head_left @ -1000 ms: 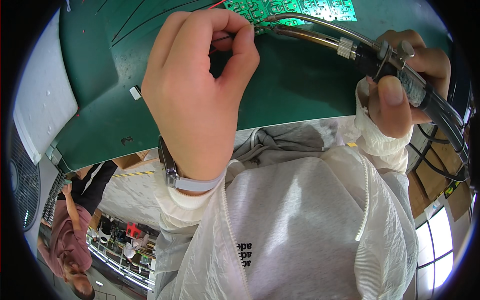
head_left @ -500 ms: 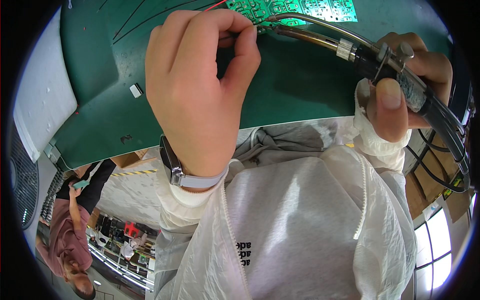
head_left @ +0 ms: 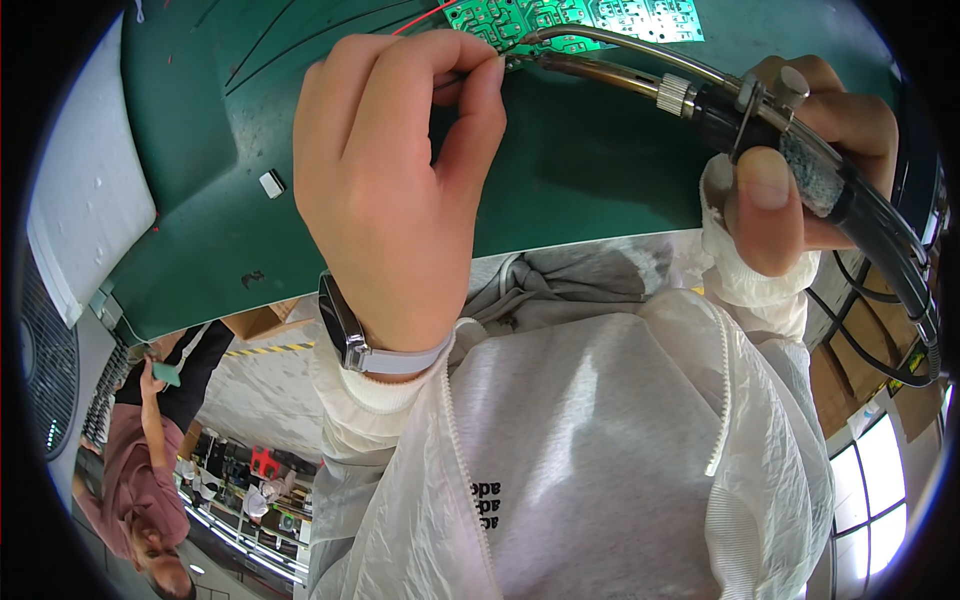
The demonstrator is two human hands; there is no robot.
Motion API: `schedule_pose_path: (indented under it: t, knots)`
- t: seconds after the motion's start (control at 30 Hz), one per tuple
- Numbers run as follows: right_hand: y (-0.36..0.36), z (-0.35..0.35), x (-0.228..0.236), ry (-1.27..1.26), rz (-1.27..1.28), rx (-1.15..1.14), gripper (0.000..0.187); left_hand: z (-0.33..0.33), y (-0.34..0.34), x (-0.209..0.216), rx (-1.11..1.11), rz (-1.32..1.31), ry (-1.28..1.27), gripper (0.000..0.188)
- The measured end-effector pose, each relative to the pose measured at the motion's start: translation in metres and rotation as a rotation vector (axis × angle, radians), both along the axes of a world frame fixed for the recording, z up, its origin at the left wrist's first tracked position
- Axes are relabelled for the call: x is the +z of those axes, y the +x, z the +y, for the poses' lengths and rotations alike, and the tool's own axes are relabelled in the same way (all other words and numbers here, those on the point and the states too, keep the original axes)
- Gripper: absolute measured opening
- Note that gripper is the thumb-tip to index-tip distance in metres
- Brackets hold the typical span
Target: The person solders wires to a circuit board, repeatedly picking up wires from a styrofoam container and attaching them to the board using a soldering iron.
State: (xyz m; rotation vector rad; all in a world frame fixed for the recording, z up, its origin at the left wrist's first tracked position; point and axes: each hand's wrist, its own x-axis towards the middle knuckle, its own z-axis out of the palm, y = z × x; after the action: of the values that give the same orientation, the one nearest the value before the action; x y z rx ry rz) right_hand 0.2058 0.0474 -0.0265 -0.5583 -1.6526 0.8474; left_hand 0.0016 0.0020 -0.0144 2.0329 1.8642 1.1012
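Your left hand [head_left: 400, 200] has its grip pinched narrow, thumb and forefinger tips closed on something too small to tell, right at the near edge of the green circuit board [head_left: 575, 18]. Your right hand [head_left: 800, 170] is wrapped tight around one soldering iron [head_left: 700, 100], its metal tip meeting the board beside your left fingertips. There is one board, lying at the far edge of the green counter [head_left: 250, 130]. One small white tag [head_left: 271, 183] sits on the counter, well left of your left hand. A red wire [head_left: 425, 15] runs off the board's left end.
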Motion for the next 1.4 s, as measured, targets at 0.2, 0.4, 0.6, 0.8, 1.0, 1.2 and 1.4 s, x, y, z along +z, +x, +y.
schedule_pose_path:
  t: [0.2,0.4,0.6,0.8,1.0,1.2,1.4]
  knots:
    - [0.001,0.001,-0.003,0.036,-0.001,0.003,0.033,-0.001,-0.002,0.004,0.008,0.025,-0.02,0.011]
    - [0.009,0.003,-0.002,0.059,-0.025,0.06,0.033,-0.001,0.003,0.004,0.011,0.017,-0.025,0.011]
    - [0.014,0.005,0.001,0.048,-0.042,0.071,0.032,0.001,0.007,0.004,0.009,0.012,-0.025,0.012]
    - [0.011,0.003,0.0,-0.001,-0.029,0.1,0.033,-0.001,0.006,0.004,0.023,0.04,-0.027,0.012]
    - [0.013,0.003,0.002,0.08,-0.026,0.022,0.034,0.0,0.008,0.001,0.014,-0.003,0.001,0.013]
    - [0.025,0.002,-0.003,0.051,0.009,-0.098,0.025,-0.001,0.009,0.005,0.015,0.052,-0.022,0.012]
    - [0.034,0.007,-0.014,0.563,-0.404,-0.472,0.047,-0.002,0.012,-0.001,-0.009,0.064,-0.056,0.016]
